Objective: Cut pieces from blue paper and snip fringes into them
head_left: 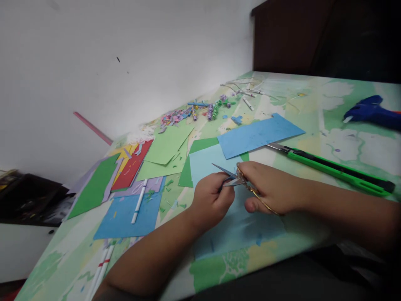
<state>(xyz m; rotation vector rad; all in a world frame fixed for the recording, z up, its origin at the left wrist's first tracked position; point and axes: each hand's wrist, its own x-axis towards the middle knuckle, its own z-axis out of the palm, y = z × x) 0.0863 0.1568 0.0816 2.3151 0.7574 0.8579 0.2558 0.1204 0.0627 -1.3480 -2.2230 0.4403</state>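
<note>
My right hand [271, 188] is closed round small gold-handled scissors [241, 180], whose blades point left toward my left hand. My left hand [211, 200] is closed in a pinch on a small blue paper piece [226, 179] held at the blades. Both hands hover over a light blue paper sheet [206, 165] lying on the table [344, 138].
A green utility knife [332, 169] lies right of my hands and a blue glue gun [372, 110] at far right. Blue [258, 133], green [166, 150] and red [133, 167] sheets, a white pen [138, 201] and rolled paper bits [203, 109] lie further left and back.
</note>
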